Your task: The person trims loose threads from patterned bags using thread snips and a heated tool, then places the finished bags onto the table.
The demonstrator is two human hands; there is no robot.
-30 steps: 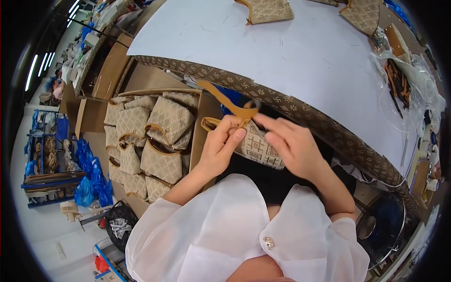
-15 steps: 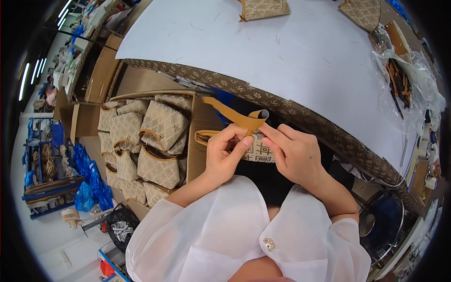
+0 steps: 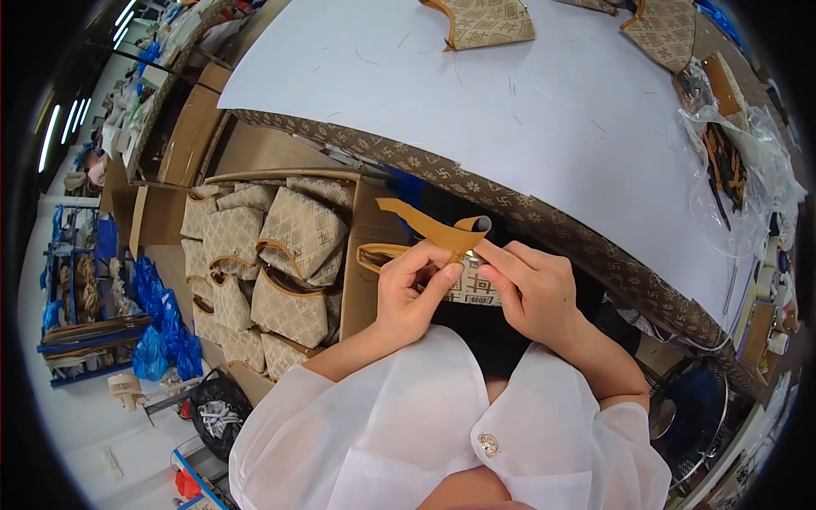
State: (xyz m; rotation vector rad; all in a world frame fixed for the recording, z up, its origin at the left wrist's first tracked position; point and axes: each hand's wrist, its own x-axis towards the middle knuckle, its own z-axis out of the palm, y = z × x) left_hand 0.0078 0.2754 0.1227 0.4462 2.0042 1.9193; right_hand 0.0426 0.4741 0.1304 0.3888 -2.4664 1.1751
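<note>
In the head view, the left hand is closed on the small patterned bag and on the lower end of the tan strip, with the thumb and the bent forefinger pressed together. The right hand is at the right side of the same bag. Its thumb and forefinger are brought close together beside the place where the strip meets the bag; if they pinch it firmly, I cannot tell. The bag is between the two hands, above the dark clothing of the person, and the fingers hide a part of it. The strip rises from the hands, makes a curl on its right side, and its free end points to the far left. A tan edge loop shows just to the left of the left hand.

To the left stands an open cardboard box, which holds many beige patterned bags. On the far side is a white table, with loose threads on it and a brown patterned cloth along its near edge. One beige bag lies at its far side. At the far right there is clear plastic.
</note>
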